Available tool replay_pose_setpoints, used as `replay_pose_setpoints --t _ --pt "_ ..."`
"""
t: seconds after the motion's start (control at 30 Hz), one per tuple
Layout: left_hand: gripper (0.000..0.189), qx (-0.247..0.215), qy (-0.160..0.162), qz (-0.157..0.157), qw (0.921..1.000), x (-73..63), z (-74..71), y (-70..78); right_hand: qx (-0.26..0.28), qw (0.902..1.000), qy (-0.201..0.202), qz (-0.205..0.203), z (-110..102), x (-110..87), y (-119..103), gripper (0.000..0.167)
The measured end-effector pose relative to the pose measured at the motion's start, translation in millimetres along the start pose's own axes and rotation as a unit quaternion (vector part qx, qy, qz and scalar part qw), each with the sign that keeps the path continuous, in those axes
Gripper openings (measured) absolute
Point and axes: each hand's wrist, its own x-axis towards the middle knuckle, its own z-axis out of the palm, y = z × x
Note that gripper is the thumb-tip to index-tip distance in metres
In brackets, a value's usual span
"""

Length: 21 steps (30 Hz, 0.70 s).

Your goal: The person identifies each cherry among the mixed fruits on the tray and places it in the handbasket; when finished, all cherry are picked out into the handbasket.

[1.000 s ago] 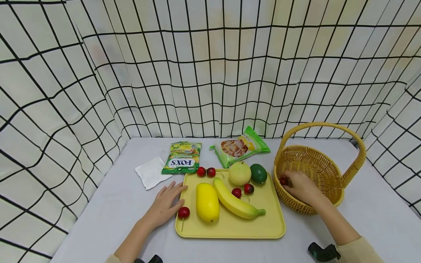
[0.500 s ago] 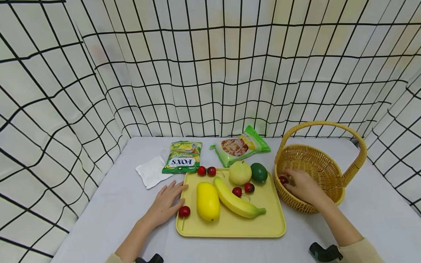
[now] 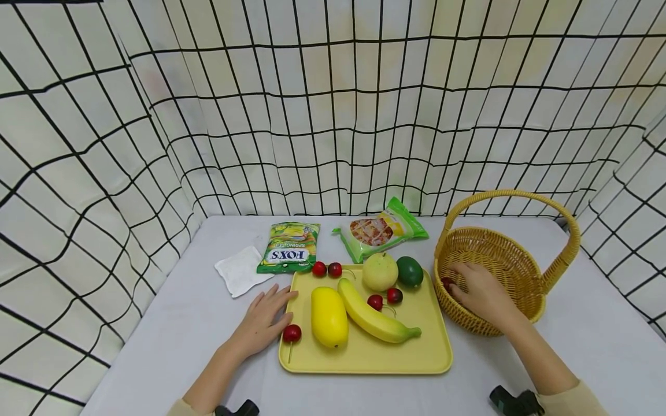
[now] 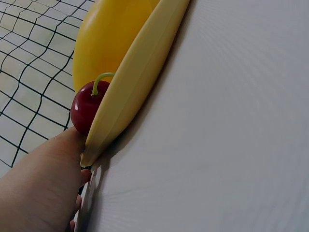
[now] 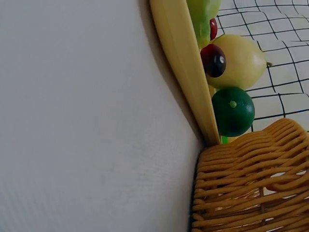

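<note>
In the head view my right hand (image 3: 481, 294) reaches into the wicker basket (image 3: 520, 315), a red cherry (image 3: 446, 282) pinched at its fingertips by the left inner wall. The hand partly covers that cherry. The basket's woven side (image 5: 241, 188) hides most of this hand in the right wrist view. My left hand (image 3: 262, 323) rests at the left edge of the yellow tray (image 3: 385, 361), fingers spread and relaxed. Close beside its thumb, another cherry (image 3: 292, 333) lies on the tray, stem toward the front; the left wrist view shows this cherry (image 4: 87, 107) just above the thumb.
On the tray are a yellow oblong fruit (image 3: 329, 318), a banana (image 3: 377, 318), a pale round pear (image 3: 380, 271), a dark green fruit (image 3: 410, 271) and several cherries (image 3: 375, 302). Behind stand a FOX'S bag (image 3: 288, 248), a green snack packet (image 3: 380, 231) and a white cloth (image 3: 241, 271).
My right hand has shifted slightly up and left inside the basket, and its fingers now cover more of the cherry. The left hand stays at the tray edge.
</note>
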Motion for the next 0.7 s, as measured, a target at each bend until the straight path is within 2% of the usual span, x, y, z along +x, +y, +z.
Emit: replay_pose_setpoints --t 0.1,0.2,0.47,0.7 --pt "0.045 0.000 0.000 -0.001 1.0000 0.2 0.5 -0.6 0.000 0.9998 0.021 -0.006 -1 -1.4 -5 0.037" --pt "0.045 -0.002 -0.001 -0.001 1.0000 0.5 0.9 -1.2 -0.006 0.9982 0.051 -0.029 -1 -2.7 -9 0.036" --pt "0.045 0.000 -0.001 -0.003 1.0000 0.1 0.9 -1.4 -0.020 0.9870 0.131 -0.090 0 -3.8 -17 0.037" --pt "0.045 -0.001 0.001 -0.001 1.0000 -0.2 -0.1 0.2 -0.017 0.9791 0.165 -0.117 -1 -2.7 -29 0.037"
